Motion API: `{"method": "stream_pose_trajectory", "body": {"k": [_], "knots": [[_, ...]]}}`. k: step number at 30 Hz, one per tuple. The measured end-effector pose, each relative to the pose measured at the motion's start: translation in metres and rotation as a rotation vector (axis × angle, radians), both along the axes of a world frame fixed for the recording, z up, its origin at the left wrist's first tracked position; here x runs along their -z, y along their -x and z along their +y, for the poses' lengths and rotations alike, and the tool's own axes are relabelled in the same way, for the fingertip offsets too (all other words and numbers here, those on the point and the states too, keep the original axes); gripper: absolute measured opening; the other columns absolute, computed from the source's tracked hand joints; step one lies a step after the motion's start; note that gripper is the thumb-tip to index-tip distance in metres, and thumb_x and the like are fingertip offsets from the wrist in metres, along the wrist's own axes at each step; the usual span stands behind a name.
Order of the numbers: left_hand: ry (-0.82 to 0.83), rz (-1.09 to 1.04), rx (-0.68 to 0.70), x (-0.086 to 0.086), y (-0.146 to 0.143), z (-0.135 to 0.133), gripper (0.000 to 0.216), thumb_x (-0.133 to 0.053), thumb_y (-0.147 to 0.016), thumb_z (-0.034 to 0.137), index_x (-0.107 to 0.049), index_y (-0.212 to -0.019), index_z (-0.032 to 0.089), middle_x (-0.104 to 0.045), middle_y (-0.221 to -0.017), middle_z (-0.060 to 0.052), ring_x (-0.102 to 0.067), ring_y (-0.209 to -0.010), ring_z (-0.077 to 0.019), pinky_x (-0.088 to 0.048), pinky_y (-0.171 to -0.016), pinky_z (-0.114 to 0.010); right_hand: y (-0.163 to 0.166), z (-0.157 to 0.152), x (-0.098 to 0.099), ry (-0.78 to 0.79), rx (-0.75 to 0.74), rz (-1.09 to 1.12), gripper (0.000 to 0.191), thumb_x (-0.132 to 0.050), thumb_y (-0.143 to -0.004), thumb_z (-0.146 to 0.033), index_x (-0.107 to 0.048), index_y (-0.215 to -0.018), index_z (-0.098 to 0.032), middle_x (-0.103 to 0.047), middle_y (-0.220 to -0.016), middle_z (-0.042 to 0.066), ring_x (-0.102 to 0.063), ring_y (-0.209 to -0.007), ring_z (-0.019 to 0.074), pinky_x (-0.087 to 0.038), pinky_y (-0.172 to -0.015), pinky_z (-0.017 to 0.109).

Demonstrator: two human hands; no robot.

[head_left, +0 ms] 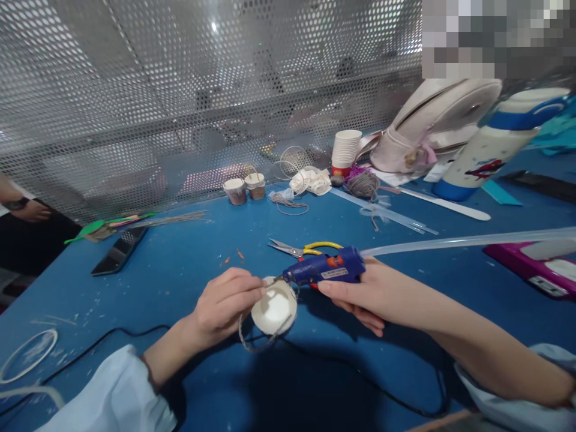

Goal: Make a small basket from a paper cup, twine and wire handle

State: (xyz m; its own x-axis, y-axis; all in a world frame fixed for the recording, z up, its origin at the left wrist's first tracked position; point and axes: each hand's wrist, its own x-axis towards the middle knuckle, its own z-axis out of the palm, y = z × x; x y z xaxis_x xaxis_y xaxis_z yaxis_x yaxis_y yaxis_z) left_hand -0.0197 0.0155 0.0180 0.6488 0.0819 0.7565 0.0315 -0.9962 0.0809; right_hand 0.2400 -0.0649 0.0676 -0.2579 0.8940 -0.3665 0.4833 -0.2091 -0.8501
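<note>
My left hand (227, 303) is closed, pinching the rim of a small white paper cup (274, 309) held above the blue table, with a loop of grey twine (261, 342) hanging under it. My right hand (366, 294) grips a blue hot glue gun (326, 268). Its nozzle touches the cup's rim right beside my left fingertips. A long clear glue stick (468, 241) runs out of the gun's back toward the right.
Yellow-handled scissors (301, 248) lie just beyond the gun. A black phone (117, 252), two small wrapped cups (245, 189), a stack of paper cups (345, 151), a yarn ball (362, 184), a white bag (432, 123), a bottle (490, 144) and a black cable (351, 372) share the table. Another person's hand (27, 210) is at far left.
</note>
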Motion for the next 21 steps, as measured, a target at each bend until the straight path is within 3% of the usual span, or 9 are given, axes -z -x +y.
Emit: {"method": "stream_pose_trajectory", "body": {"k": [21], "knots": [[0.069, -0.017, -0.008, -0.003, -0.002, -0.004, 0.016, -0.061, -0.085, 0.007, -0.063, -0.1, 0.01, -0.068, -0.087, -0.013, -0.063, -0.081, -0.0189, -0.055, -0.07, -0.034, 0.008, -0.012, -0.007, -0.052, -0.01, -0.244, 0.065, -0.039, -0.085, -0.066, -0.045, -0.042, -0.019, -0.051, -0.04, 0.001, -0.054, -0.044, 0.0129, -0.042, -0.05, 0.024]]}}
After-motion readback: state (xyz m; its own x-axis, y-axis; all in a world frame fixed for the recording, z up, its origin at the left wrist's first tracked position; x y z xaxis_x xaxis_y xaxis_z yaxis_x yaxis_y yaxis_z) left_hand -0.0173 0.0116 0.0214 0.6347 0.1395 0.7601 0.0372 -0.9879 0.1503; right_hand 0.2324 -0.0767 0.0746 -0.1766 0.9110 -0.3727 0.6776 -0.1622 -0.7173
